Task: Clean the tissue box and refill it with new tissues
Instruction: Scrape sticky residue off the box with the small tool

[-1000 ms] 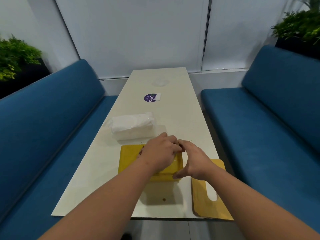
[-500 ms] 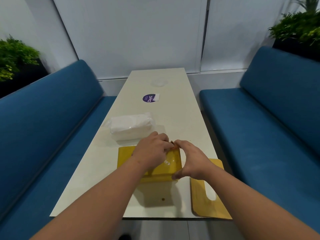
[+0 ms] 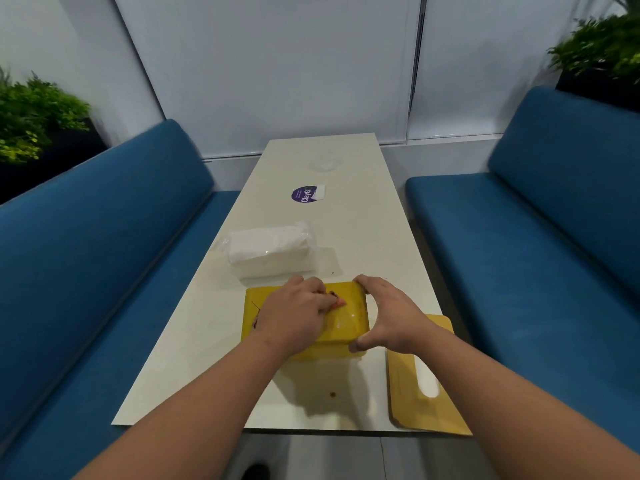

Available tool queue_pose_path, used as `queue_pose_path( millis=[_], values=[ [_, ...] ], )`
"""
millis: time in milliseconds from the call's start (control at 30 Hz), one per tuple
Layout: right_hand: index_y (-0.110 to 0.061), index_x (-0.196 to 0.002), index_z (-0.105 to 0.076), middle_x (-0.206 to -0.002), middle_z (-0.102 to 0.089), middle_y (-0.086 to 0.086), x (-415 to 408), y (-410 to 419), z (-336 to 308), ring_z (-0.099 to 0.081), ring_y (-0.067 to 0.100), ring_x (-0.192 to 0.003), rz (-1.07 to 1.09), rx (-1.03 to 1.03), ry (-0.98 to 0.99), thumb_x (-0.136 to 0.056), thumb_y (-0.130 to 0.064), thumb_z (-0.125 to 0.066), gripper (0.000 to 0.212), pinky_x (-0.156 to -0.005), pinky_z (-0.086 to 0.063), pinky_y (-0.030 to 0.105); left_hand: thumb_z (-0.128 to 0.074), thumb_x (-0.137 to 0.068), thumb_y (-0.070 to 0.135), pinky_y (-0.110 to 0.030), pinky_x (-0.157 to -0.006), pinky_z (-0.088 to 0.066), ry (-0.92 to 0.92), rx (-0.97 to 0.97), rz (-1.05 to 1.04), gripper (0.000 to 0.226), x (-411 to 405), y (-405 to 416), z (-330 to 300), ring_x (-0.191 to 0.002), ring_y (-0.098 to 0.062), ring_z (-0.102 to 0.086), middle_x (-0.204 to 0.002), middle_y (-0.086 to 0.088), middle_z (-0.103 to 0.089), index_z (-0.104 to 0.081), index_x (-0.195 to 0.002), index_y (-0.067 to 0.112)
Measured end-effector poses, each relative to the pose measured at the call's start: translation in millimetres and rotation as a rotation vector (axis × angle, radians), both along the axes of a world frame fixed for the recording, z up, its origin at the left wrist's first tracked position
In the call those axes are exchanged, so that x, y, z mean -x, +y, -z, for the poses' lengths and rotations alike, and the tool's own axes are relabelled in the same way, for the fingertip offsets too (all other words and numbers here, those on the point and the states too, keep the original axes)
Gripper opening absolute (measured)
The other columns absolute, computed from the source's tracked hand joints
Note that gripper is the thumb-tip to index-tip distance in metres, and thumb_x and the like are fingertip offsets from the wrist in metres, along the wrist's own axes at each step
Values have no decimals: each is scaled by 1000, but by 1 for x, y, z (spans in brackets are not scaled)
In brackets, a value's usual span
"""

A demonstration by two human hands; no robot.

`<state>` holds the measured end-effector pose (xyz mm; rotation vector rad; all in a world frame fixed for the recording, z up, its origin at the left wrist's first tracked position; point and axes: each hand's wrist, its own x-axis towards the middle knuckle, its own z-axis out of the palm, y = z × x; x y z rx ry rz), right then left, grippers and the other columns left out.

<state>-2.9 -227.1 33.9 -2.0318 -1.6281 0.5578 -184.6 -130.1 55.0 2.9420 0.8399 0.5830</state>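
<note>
The yellow box [image 3: 346, 320] lies under both hands: the left hand [image 3: 294, 315] presses curled fingers onto its top, the right hand [image 3: 391, 313] clasps its right end.

**Yellow box and tissue pack on the table**

The glossy yellow rectangular tissue box [image 3: 346, 320] lies flat on the long cream table [image 3: 374, 237], near its front end. The clear-wrapped pack of white tissues [image 3: 272, 249] lies just beyond the box, toward the table's left edge. The wooden slotted lid [image 3: 426, 375] lies flat right of the box.
</note>
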Motion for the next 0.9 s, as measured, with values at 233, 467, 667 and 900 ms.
queue_pose_path(
  millis=[233, 467, 667, 900],
  values=[
    [-30, -150, -20, -151, -30, -9, -1, 1, 1, -35, 16, -135, -14, 1, -3, -54, -50, -90, 121, -102, -40, 31, -44, -87, 32, -24, -51, -44, 32, -110, 219, 34, 22, -14, 6, -72, -14, -51, -86, 13, -62, -74, -100, 38],
    [-30, -151, -18, -152, -29, -7, -1, 2, 1, -34, 20, -136, -11, 16, -8, -55, -53, -89, 121, -104, -40, 37, -53, -87, 30, -28, -41, -42, -104, -83, -177, 24, 28, -10, 11, -61, -19, -54, -71, 4, -53, -77, -87, 25],
    [-26, -151, -22, -149, -34, -6, -1, 3, 2, -36, 16, -134, -12, -22, 6, -54, -47, -89, 120, -104, -36, 29, -51, -87, 31, -27, -39, -43, -189, -19, -133, 25, 3, -55, 23, -60, -16, -52, -71, 3, -54, -75, -91, 24],
    [-29, -150, -21, -150, -32, -6, -2, 3, 1, -36, 18, -135, -21, 2, -14, -54, -52, -90, 121, -104, -39, 35, -49, -91, 34, -28, -42, -46, -265, 17, -238, 29, 23, -48, 30, -64, -17, -52, -73, 3, -53, -75, -100, 23]
  ],
)
